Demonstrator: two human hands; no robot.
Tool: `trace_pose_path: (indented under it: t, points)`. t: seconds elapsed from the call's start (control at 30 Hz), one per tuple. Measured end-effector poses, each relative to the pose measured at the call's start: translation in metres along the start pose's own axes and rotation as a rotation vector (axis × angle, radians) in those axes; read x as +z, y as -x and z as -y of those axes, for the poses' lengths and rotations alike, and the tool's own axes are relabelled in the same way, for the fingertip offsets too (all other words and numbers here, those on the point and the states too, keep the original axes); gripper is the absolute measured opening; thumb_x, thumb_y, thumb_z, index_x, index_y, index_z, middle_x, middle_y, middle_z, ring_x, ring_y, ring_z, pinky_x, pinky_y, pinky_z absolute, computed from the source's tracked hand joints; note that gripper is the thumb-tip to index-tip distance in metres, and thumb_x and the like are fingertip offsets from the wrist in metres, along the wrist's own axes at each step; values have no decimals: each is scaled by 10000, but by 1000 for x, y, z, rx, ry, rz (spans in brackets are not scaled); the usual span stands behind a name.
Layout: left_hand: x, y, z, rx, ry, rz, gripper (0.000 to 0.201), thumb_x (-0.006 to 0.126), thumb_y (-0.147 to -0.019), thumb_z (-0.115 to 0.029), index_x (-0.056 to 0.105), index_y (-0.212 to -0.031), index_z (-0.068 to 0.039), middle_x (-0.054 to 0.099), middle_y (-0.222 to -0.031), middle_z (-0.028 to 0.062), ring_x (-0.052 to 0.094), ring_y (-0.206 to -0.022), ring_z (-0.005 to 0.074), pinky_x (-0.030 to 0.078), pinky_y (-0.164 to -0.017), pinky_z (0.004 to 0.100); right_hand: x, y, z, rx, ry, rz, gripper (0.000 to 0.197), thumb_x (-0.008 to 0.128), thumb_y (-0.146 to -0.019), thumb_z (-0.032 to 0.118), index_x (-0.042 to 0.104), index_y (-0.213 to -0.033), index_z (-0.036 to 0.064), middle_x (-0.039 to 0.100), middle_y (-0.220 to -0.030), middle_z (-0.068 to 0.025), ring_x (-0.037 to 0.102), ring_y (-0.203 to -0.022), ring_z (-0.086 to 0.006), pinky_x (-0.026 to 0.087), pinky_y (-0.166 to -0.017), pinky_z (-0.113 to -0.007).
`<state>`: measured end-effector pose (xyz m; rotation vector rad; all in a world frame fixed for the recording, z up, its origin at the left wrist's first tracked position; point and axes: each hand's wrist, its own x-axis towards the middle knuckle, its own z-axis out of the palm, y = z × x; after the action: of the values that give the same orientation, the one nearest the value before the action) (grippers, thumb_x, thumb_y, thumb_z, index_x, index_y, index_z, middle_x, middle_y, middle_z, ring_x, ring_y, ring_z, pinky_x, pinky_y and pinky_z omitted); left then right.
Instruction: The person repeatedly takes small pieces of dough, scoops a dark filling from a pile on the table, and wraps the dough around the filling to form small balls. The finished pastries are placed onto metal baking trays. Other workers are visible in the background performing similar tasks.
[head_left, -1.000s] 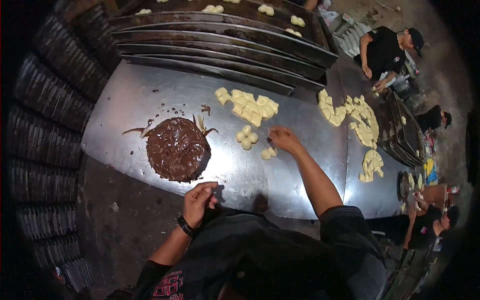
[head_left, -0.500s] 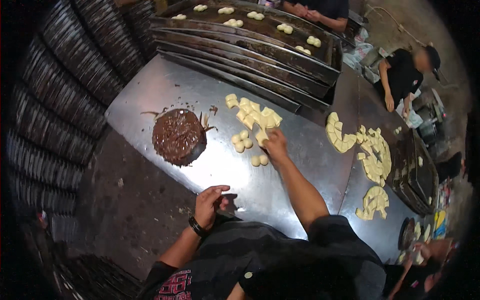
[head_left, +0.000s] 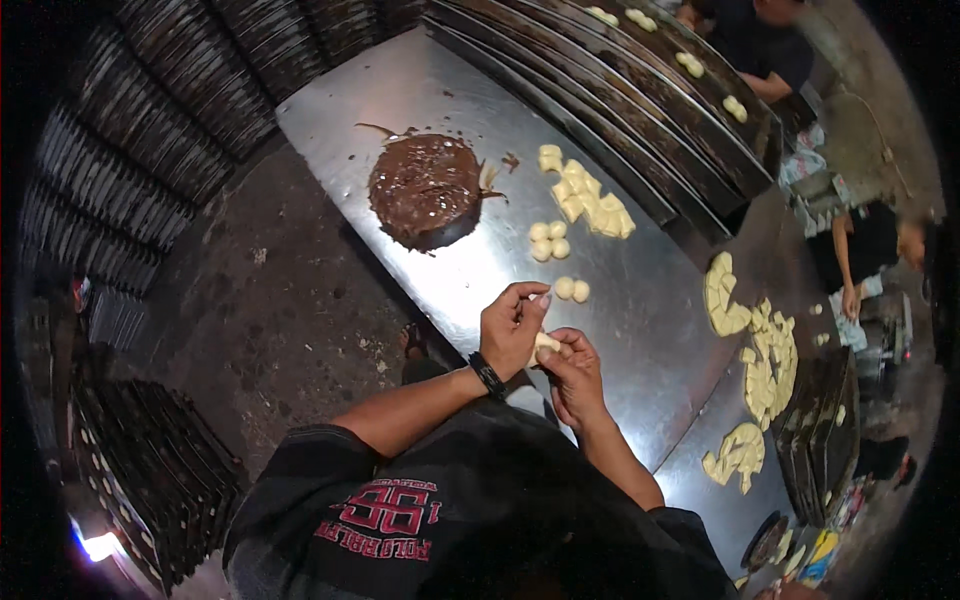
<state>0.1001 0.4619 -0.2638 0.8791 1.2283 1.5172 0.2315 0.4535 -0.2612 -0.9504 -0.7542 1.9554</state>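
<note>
My right hand (head_left: 575, 375) grips a small piece of pale dough (head_left: 546, 343) between thumb and fingers, close to my body over the table's near edge. Against it is my left hand (head_left: 512, 325), fingers bent and thumb and forefinger drawn together; what they may pinch is too small to tell. Just beyond lie a pair of dough balls (head_left: 572, 289) and a cluster of several dough balls (head_left: 549, 241). Farther off is a patch of cut dough pieces (head_left: 592, 200). Left of these sits a glossy brown mound of paste (head_left: 425, 190).
The metal table (head_left: 640, 320) carries more cut dough (head_left: 770, 365) at right. Stacked dark trays (head_left: 620, 110) line its far side, the top one holding dough balls. Tray racks (head_left: 130, 150) stand left, another stack (head_left: 150, 480) lower left. A person (head_left: 855, 250) works at far right.
My right hand has come back from the cut dough patch with a piece of dough and met my left hand. The view has swung, shifting the table rightward.
</note>
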Motion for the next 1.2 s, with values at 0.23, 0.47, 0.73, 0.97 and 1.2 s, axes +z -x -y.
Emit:
trace_pose_path:
  t: [0.23, 0.47, 0.73, 0.97, 1.2]
  points:
    - [-80, -15, 15, 73, -128, -131, 437, 424, -940, -348, 465, -1212, -8, 555, -979, 130, 573, -750, 175, 459, -690, 297, 64, -56, 18, 700, 15, 478, 665, 552, -871, 42, 183, -1421, 103, 574, -1096, -164, 646, -873, -220, 556, -637, -268]
    - [-204, -38, 17, -246, 248, -418, 373, 393, -962, -331, 518, -1115, -14, 614, -1009, 86, 594, -813, 137, 487, -685, 260, 171, -179, 0, -502, 1426, 540, 299, 559, -807, 55, 579, -1104, 39, 647, -836, -182, 627, -837, -316, 488, -721, -398]
    - [-257, -32, -4, -368, 352, -479, 177, 477, -926, -172, 561, -1027, -53, 626, -946, 44, 574, -746, 94, 439, -617, 217, 163, -254, -33, -80, 1415, 495, 202, 551, -759, 2, 581, -958, 17, 641, -819, -164, 617, -814, -279, 489, -692, -381]
    - [-239, -56, -30, -266, 330, -238, 353, 379, -964, -302, 541, -1122, -32, 592, -1095, 94, 569, -903, 147, 458, -733, 265, 131, -206, 11, 476, 181, 392, 365, 597, -822, 52, 491, -1172, 54, 591, -1065, -108, 600, -861, -190, 504, -738, -305]
    - [-134, -66, -22, -345, 348, 360, 386, 389, -958, -229, 518, -1175, 63, 574, -1139, 135, 574, -972, 192, 474, -815, 328, 57, -122, 6, 409, -338, 375, 515, 627, -755, 10, 442, -1234, 61, 571, -1114, -161, 612, -876, -210, 525, -710, -269]
